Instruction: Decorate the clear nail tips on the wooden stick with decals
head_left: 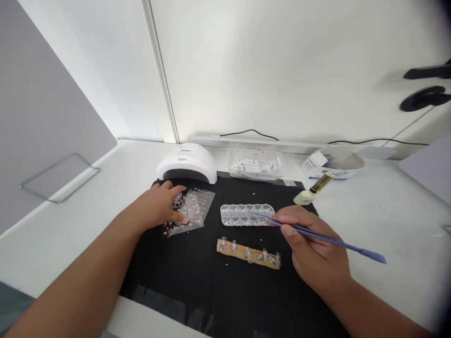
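Head view: the left hand lies flat, fingers spread, pressing on the sticker sheets and gripping nothing. That looks like a way to pin the thin sheets so they do not slide on the mat. I count 2 sheets, overlapping, both dotted with small red, white and dark shapes.

The right hand pinches 1 blue tool between thumb and fingers, pen-style. The fine tip reaches left over the gem tray and the broad end trails off to the right. Such a grip near the front probably gives close control of the tip. The 1 clear tray has 2 rows of small cells. Their exact number is too small to tell.

Just in front of the tray lies 1 tan strip carrying clear nail tips that stand upright, 5 as far as I can count, perhaps 6. It sits between the hands, within easy reach of both. A few loose specks lie on the mat, and the black surface likely makes such tiny pale pieces easy to see.

Farther back, 1 white lamp stands at the mat's far edge with its opening facing the person. Next to it on the right are 1 clear bag of small packets and 1 open box. 1 gold-handled brush lies at the mat's right corner. All of this rests on 1 white table, and 2 dark cables run along the wall.
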The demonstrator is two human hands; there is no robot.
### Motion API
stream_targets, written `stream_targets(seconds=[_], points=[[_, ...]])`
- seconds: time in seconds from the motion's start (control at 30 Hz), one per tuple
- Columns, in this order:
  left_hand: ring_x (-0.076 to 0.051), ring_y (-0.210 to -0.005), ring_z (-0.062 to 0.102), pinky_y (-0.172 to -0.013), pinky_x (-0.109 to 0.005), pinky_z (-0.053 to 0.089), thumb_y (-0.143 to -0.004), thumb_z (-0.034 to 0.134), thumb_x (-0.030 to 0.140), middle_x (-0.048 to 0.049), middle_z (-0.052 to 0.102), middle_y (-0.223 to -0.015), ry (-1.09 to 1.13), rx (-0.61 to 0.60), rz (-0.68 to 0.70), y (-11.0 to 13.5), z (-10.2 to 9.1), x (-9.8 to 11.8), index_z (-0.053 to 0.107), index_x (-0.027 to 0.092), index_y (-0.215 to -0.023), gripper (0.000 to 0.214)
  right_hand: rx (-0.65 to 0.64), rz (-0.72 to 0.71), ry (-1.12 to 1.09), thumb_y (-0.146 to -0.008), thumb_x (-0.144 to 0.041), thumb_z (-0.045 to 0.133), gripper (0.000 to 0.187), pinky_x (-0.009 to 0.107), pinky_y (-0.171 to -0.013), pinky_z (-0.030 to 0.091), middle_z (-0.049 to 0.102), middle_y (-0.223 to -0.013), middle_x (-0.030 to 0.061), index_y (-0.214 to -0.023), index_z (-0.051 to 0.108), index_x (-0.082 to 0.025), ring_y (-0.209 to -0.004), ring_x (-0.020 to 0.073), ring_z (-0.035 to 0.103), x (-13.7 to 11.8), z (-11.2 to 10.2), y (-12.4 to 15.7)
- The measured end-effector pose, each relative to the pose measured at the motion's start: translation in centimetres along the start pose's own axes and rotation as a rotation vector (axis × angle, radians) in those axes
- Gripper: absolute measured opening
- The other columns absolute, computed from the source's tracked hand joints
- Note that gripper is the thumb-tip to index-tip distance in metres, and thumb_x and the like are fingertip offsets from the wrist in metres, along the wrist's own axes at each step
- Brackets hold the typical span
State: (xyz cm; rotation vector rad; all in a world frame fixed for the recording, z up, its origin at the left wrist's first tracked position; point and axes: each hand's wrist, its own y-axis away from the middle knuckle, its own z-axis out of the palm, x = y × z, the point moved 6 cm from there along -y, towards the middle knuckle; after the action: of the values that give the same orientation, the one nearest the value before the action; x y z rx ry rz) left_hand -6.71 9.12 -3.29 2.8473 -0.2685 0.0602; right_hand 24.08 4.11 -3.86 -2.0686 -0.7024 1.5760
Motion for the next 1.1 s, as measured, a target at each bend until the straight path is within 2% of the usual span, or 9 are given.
stream_targets(seconds=[0.27, 0.43, 0.7, 0.77, 0.83, 0.9, 0.97, 1.1], points=[[-0.038, -0.116, 0.057, -0.094, -0.047, 0.048, -0.073, 0.067, 0.062, -0.0165, 0.053, -0.133, 0.029, -0.026, -0.002, -0.1, 0.4, -0.1, 0.039, 0.022, -0.15, 0.092, 0.027, 0.01, -0.022, -0.091, -0.019, 0.061, 0.018, 0.041, -0.073, 0.049, 0.066, -0.09, 0.003, -0.102, 0.068, -0.031, -0.083, 0.0235, 0.064, 0.3, -0.1, 0.3], [-0.04, -0.122, 0.052, -0.099, -0.049, 0.044, -0.07, 0.069, 0.064, -0.0178, 0.054, -0.135, 0.015, 0.002, -0.007, -0.2, 0.3, -0.1, 0.041, 0.022, -0.149, 0.094, 0.038, 0.02, -0.03, -0.091, -0.022, 0.062, 0.016, 0.042, -0.073, 0.049, 0.067, -0.09, 0.0036, -0.101, 0.069, -0.032, -0.083, 0.0241, 0.063, 0.1, -0.2, 0.2], [-0.046, -0.125, 0.046, -0.104, -0.062, 0.031, -0.062, 0.078, 0.053, -0.0181, 0.063, -0.126, 0.09, 0.077, -0.016, -0.6, 0.1, 0.2, 0.052, 0.021, -0.142, 0.09, 0.066, 0.02, -0.034, -0.092, -0.027, 0.063, 0.011, 0.04, -0.07, 0.051, 0.068, -0.088, 0.0025, -0.099, 0.07, -0.032, -0.082, 0.0231, 0.064, 0.4, -0.4, 0.2], [-0.041, -0.113, 0.055, -0.098, -0.057, 0.038, -0.068, 0.074, 0.048, -0.0145, 0.067, -0.114, 0.174, 0.096, -0.003, -0.3, 0.0, 0.3, 0.054, 0.023, -0.139, 0.079, 0.082, 0.024, -0.028, -0.092, -0.028, 0.063, 0.01, 0.039, -0.07, 0.051, 0.068, -0.089, 0.0023, -0.099, 0.07, -0.032, -0.082, 0.023, 0.065, 0.5, -0.5, 0.2], [-0.031, -0.09, 0.064, -0.084, -0.046, 0.047, -0.078, 0.063, 0.04, -0.0078, 0.068, -0.096, 0.292, 0.113, 0.012, -0.1, -0.2, 0.2, 0.055, 0.026, -0.136, 0.06, 0.083, 0.025, -0.021, -0.092, -0.027, 0.063, 0.01, 0.039, -0.069, 0.052, 0.068, -0.089, 0.0022, -0.099, 0.07, -0.033, -0.083, 0.0229, 0.065, 0.5, -0.6, 0.2], [-0.022, -0.07, 0.062, -0.069, -0.036, 0.047, -0.084, 0.052, 0.032, -0.0021, 0.064, -0.081, 0.429, 0.15, 0.029, 0.1, -0.5, -0.1, 0.058, 0.027, -0.13, 0.047, 0.076, 0.022, -0.011, -0.093, -0.027, 0.063, 0.01, 0.038, -0.069, 0.052, 0.069, -0.09, 0.002, -0.098, 0.069, -0.032, -0.084, 0.0226, 0.065, 0.4, -0.6, 0.1], [-0.018, -0.063, 0.057, -0.063, -0.031, 0.044, -0.085, 0.048, 0.029, 0.0008, 0.059, -0.074, 0.57, 0.234, 0.05, 0.1, -1.0, -0.5, 0.059, 0.027, -0.124, 0.04, 0.071, 0.018, 0.002, -0.093, -0.028, 0.063, 0.01, 0.038, -0.069, 0.052, 0.069, -0.089, 0.0019, -0.098, 0.069, -0.032, -0.083, 0.0221, 0.065, 0.3, -0.6, 0.1], [-0.014, -0.065, 0.052, -0.063, -0.027, 0.042, -0.085, 0.05, 0.029, 0.0027, 0.052, -0.074, 0.867, 0.485, 0.114, 0.2, -2.8, -1.3, 0.056, 0.024, -0.114, 0.03, 0.091, 0.017, 0.014, -0.093, -0.031, 0.063, 0.008, 0.038, -0.068, 0.052, 0.069, -0.088, 0.0021, -0.097, 0.069, -0.031, -0.079, 0.0217, 0.066, 0.3, -0.7, 0.2]])
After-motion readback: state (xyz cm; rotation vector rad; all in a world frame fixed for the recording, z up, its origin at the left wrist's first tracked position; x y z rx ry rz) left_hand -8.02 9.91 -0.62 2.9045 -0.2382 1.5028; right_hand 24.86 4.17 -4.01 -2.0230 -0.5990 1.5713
